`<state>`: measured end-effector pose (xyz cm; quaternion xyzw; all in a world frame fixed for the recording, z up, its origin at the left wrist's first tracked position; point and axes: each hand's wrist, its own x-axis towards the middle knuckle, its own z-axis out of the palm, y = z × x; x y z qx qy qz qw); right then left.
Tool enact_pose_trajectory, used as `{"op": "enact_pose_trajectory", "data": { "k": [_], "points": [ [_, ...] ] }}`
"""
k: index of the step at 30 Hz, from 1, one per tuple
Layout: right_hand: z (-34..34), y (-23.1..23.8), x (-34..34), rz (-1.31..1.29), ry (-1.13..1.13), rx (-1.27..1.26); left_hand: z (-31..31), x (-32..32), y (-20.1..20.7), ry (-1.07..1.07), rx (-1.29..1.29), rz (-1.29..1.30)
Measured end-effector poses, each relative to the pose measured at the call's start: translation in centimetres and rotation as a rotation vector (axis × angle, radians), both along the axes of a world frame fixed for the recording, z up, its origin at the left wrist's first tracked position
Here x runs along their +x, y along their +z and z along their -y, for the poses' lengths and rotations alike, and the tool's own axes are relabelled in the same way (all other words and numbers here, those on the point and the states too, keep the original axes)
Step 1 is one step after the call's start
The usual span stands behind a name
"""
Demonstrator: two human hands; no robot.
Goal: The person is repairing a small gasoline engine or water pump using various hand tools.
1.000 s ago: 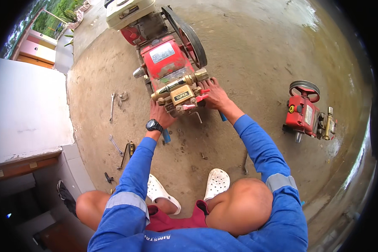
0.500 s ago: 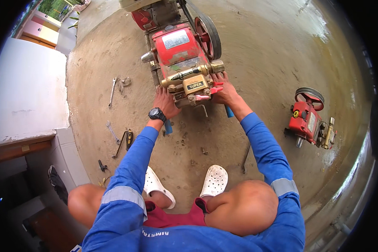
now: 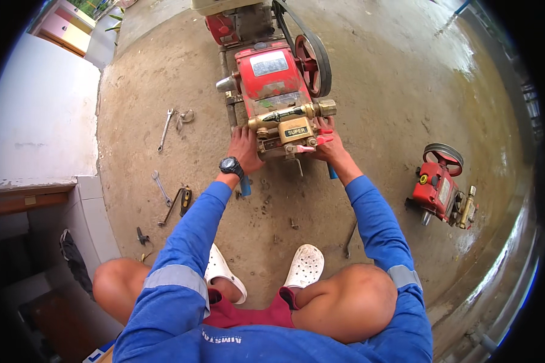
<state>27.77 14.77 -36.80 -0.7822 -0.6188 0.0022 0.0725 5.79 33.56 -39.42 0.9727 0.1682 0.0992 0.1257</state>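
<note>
A red pump [image 3: 270,66] with a brass manifold [image 3: 284,113] and red-handled valves sits in front of me on a frame, belted to an engine [image 3: 239,25] behind it. My left hand [image 3: 244,150], with a dark watch on the wrist, grips the left side of the pump's near end. On the opposite side, my right hand [image 3: 330,145] is closed around the near end beside the red valve lever [image 3: 324,139]. Its fingers are partly hidden behind the brass fittings. Blue frame handles [image 3: 245,186] show below both wrists.
A second red pump [image 3: 435,187] with a pulley stands on the floor at right. At left lie wrenches [image 3: 165,130], a yellow-and-black handled tool [image 3: 186,198] and a small dark part [image 3: 142,236]. A metal bar [image 3: 350,239] lies near my right foot. A white wall [image 3: 42,115] borders the left.
The pump and engine sit slightly farther right in view, with both hands keeping their hold. The view itself has also shifted a little.
</note>
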Motion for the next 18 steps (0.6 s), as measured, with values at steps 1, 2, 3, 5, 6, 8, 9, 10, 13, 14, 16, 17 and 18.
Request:
{"op": "enact_pose_trajectory", "data": {
  "k": [1,2,3,5,6,8,9,10,13,14,16,17,18],
  "points": [
    [-0.1,0.1,0.0,-0.028,-0.013,-0.004,0.0,0.1,-0.1,0.005,-0.013,-0.005],
    [-0.1,0.2,0.1,-0.026,-0.013,-0.004,-0.1,0.2,-0.1,0.010,-0.025,-0.011],
    [-0.1,0.2,0.1,-0.015,0.002,0.029,-0.1,0.2,-0.3,0.010,-0.026,-0.010],
    [-0.1,0.0,0.2,-0.004,0.013,0.064,-0.2,0.2,-0.4,0.021,-0.034,-0.007],
    [-0.1,-0.2,0.1,0.009,0.022,0.089,-0.3,0.2,-0.5,0.018,-0.033,-0.008],
    [0.0,-0.3,-0.1,0.017,0.027,0.114,-0.3,0.0,-0.7,0.024,-0.017,0.026],
    [-0.1,-0.3,-0.1,0.020,0.010,0.061,-0.3,-0.1,-0.9,0.022,-0.016,0.023],
    [-0.1,-0.4,0.0,0.022,-0.008,0.005,-0.1,0.0,-0.7,0.034,-0.015,-0.002],
    [0.0,-0.4,0.1,0.001,-0.016,-0.014,0.2,0.1,0.1,0.036,-0.020,-0.025],
    [-0.1,-0.3,0.0,-0.001,-0.015,-0.015,0.2,0.1,0.3,0.027,-0.027,-0.021],
    [0.0,-0.1,0.0,-0.033,-0.023,-0.027,0.3,0.1,0.8,0.030,-0.023,-0.032],
    [0.1,-0.6,0.2,-0.031,-0.023,-0.029,0.3,0.2,1.0,0.031,-0.019,-0.041],
    [0.3,-1.3,0.6,-0.016,-0.006,0.008,0.4,0.3,1.2,0.032,-0.021,-0.039]
  ]
}}
